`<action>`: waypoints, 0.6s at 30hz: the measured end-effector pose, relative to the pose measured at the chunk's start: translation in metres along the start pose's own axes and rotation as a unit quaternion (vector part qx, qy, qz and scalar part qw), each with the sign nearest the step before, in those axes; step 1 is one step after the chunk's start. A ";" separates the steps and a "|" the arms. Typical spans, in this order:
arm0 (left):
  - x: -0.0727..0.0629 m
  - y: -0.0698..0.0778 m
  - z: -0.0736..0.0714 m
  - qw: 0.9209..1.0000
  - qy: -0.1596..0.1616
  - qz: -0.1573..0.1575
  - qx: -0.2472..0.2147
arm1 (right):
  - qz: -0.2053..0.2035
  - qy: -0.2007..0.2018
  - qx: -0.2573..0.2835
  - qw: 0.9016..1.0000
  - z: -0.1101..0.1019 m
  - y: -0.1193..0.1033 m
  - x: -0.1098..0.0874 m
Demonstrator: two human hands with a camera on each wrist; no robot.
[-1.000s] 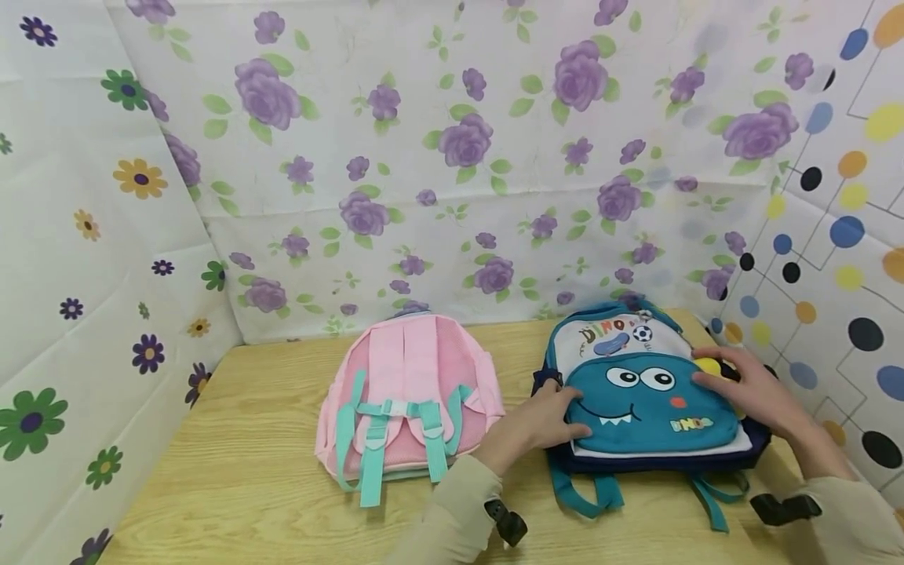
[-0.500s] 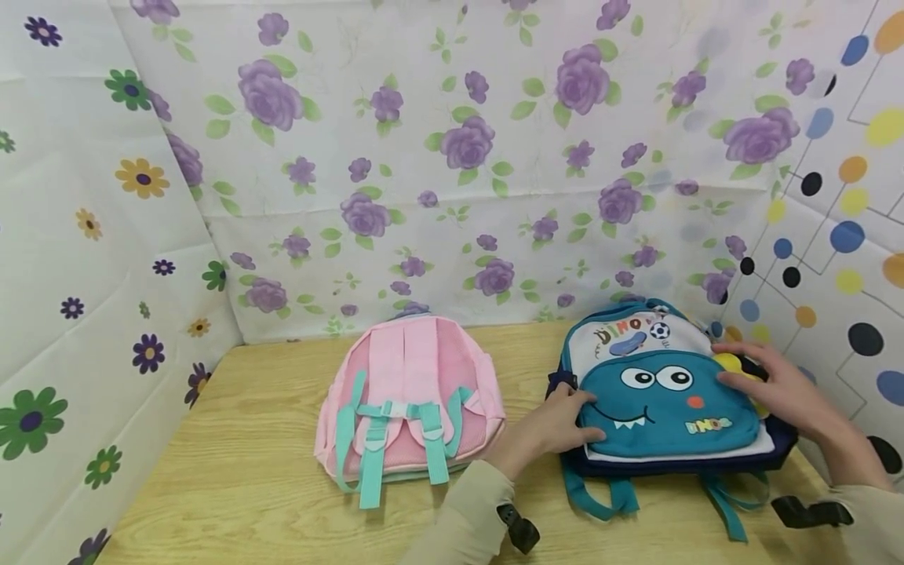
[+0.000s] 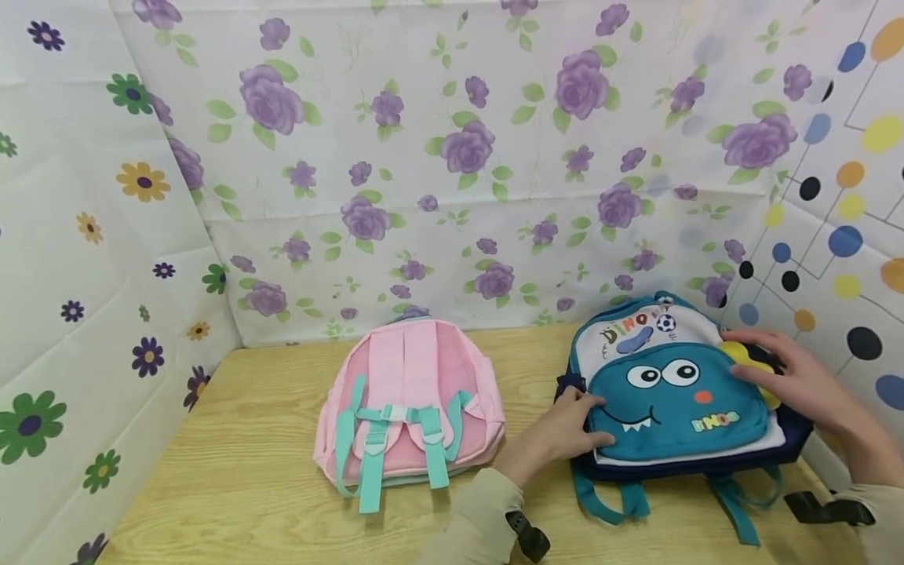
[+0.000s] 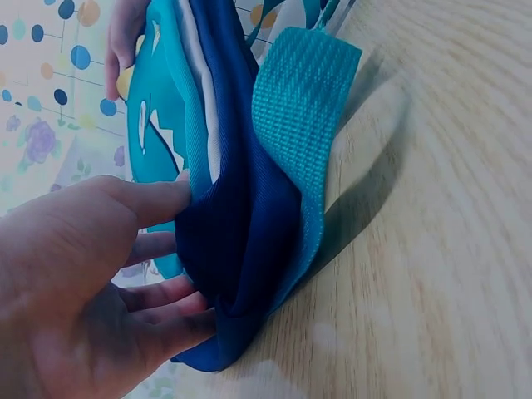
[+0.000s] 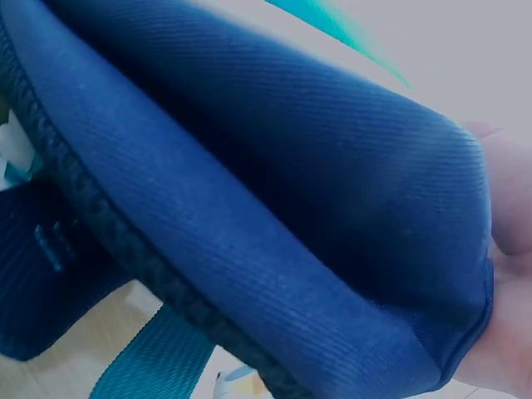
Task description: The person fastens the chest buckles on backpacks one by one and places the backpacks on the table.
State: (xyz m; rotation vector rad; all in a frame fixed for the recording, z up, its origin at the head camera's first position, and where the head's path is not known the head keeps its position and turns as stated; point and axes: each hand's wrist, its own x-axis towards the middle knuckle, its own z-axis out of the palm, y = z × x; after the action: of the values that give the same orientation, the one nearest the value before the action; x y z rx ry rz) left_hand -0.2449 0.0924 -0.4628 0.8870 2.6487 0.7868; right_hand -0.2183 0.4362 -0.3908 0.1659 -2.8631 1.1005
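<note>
A teal, white and navy children's backpack with a cartoon dinosaur face lies front up at the right of the table. My left hand grips its left side, thumb on the front edge and fingers at the navy side pocket. At the opposite side, my right hand holds the bag beside a yellow round piece. The right wrist view is mostly filled by a navy side pocket, which hides most of that hand. Teal straps trail from the bag's lower edge.
A pink backpack with mint straps lies back up to the left, apart from the teal one. The wooden table is bounded by a floral sheet behind and patterned sheets at both sides.
The teal backpack has slid right across the table, away from the pink one. Both hands have moved with it, keeping their places on its sides. The pink backpack stays put.
</note>
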 end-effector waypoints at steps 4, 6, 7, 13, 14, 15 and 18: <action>0.000 0.002 0.001 1.000 0.004 0.000 -0.005 | -0.019 0.014 -0.009 1.000 -0.005 -0.005 -0.001; 0.001 0.002 0.002 1.000 0.005 0.001 -0.010 | -0.022 0.017 -0.009 1.000 -0.007 -0.008 -0.001; 0.001 0.002 0.002 1.000 0.006 0.002 -0.014 | -0.022 0.019 -0.009 1.000 -0.008 -0.009 -0.001; 0.003 0.000 0.005 0.999 0.007 0.006 -0.032 | -0.013 0.031 0.010 0.999 -0.013 -0.020 -0.002; 0.004 0.000 0.006 0.999 0.007 0.006 -0.034 | -0.012 0.033 0.015 0.999 -0.014 -0.022 -0.002; 0.005 0.000 0.006 0.999 0.007 0.008 -0.036 | -0.015 0.036 0.017 0.999 -0.015 -0.024 -0.003; 0.006 0.000 0.007 0.999 0.009 0.013 -0.043 | -0.024 0.038 0.024 0.999 -0.018 -0.031 -0.004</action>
State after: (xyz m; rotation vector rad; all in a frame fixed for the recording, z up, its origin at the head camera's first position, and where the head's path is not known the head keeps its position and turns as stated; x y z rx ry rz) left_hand -0.2469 0.0985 -0.4689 0.8970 2.6010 0.9126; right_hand -0.2102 0.4257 -0.3575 0.1889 -2.7531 1.1413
